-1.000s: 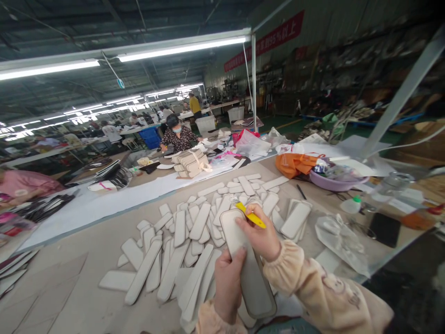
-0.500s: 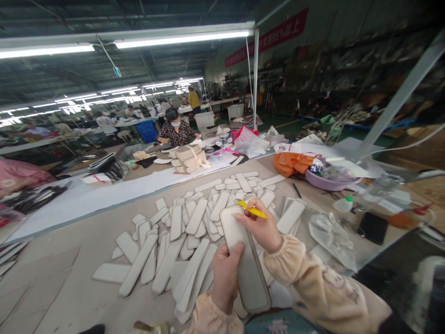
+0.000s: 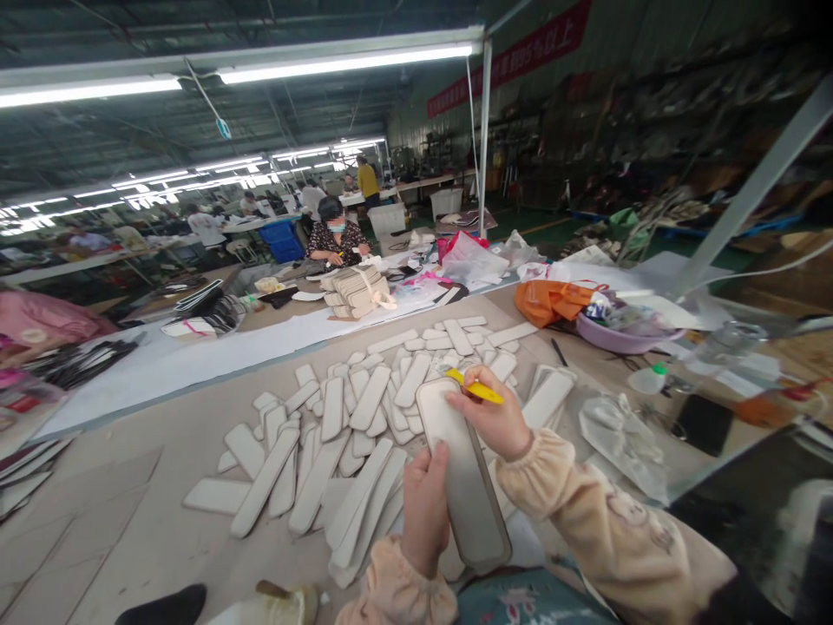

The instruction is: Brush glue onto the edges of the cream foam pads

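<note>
A long grey-white panel with rounded corners and a darker rim is tilted up in front of me. My left hand grips its left edge, thumb on the face and fingers mostly hidden behind. Near the top right corner, my right hand presses its thumb on the same panel. That hand is also closed round a slim yellow tool, which points left past the panel's top edge; its tip is too small to make out. Behind lies a loose heap of similar panels.
A bundle of tied beige pieces sits beyond the heap, where a co-worker sits. To the right are an orange bag, a purple basin, a clear plastic bag and a dark phone-like slab.
My left thumb has slid from the middle of the panel's face towards its left edge. The right hand keeps the yellow tool at the top corner. The whole view has shifted slightly.
</note>
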A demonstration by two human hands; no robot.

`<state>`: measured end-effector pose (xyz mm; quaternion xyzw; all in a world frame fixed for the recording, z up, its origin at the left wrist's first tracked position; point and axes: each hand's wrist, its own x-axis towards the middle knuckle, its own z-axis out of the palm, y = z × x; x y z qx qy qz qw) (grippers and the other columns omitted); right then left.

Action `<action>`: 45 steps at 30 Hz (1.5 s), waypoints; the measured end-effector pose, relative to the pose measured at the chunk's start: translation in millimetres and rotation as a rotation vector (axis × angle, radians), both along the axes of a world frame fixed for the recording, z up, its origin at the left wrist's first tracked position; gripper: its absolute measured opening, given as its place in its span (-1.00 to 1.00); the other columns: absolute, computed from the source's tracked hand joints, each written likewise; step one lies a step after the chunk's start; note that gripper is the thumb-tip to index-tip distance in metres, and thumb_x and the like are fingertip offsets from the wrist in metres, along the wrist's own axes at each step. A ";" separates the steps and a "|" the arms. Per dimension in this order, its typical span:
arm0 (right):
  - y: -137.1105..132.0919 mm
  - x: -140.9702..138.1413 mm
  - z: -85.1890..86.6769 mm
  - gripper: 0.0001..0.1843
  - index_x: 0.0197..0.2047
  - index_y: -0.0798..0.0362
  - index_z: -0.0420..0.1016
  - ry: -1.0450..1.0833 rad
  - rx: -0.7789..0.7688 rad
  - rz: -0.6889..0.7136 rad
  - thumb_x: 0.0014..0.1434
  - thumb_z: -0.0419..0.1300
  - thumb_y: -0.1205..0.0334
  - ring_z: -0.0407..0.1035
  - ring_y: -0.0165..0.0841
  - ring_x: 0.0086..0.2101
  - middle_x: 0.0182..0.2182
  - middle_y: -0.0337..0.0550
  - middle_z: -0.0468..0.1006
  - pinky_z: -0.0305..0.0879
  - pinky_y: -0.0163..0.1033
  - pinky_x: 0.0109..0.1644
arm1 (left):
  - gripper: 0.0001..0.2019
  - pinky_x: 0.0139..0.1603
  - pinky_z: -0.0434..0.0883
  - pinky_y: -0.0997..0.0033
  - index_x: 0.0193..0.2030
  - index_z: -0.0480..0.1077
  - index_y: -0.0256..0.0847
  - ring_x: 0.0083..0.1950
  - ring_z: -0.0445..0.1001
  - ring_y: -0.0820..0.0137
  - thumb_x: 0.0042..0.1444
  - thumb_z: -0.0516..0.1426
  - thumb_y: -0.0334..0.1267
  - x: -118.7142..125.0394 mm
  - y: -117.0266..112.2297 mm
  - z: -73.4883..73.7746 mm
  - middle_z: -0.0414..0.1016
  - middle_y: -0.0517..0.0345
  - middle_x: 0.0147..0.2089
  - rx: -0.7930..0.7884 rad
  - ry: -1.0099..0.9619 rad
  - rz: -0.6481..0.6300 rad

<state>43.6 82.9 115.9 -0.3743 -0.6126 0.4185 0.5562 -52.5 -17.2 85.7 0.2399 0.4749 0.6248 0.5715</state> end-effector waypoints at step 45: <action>-30.8 94.6 -164.0 -0.77 -0.30 0.01 0.26 -0.445 -0.230 0.056 0.06 0.21 0.10 0.45 -0.31 -0.38 -0.35 -0.19 0.51 0.40 -0.16 -0.27 | -0.67 -0.40 0.32 0.44 -0.23 0.38 -0.20 -0.44 0.39 0.41 -0.23 0.26 -0.35 -44.1 18.2 -136.3 0.43 0.23 -0.45 -0.206 0.883 -0.577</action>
